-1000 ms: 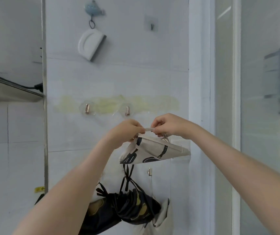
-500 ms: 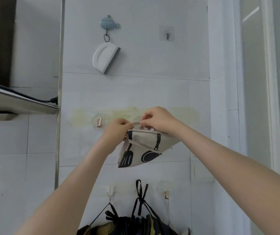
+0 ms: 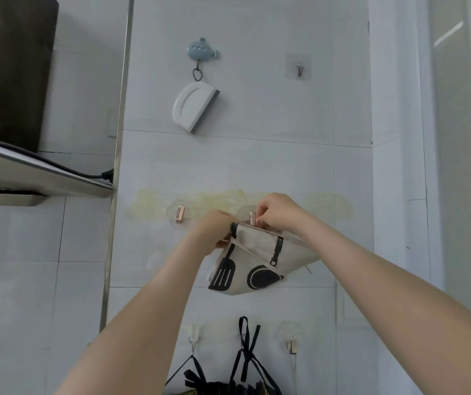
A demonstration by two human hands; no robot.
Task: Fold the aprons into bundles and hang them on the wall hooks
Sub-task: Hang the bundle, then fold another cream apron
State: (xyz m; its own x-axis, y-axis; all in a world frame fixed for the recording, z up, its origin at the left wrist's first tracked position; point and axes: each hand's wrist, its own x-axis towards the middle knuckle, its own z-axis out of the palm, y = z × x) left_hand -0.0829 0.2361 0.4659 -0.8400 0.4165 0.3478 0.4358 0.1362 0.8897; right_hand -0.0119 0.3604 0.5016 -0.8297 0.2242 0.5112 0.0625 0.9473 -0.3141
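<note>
against pale tiled kitchen wall (image 3: 257, 155), mid-hanging: pinching top edge of folded cream cloth apron bundle (image 3: 257, 260) with black utensil print in left hand (image 3: 214, 229) and right hand (image 3: 278, 213), just at small rose-gold metal wall hook (image 3: 252, 218); next, probably needs slipping its loop over hook tip, then letting go.

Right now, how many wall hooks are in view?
6: a blue hook and a clear hook up top; a left rose-gold hook and a right rose-gold hook mid-wall; a bottom-left hook and a bottom-right hook. The black straps may hide a seventh.
</note>
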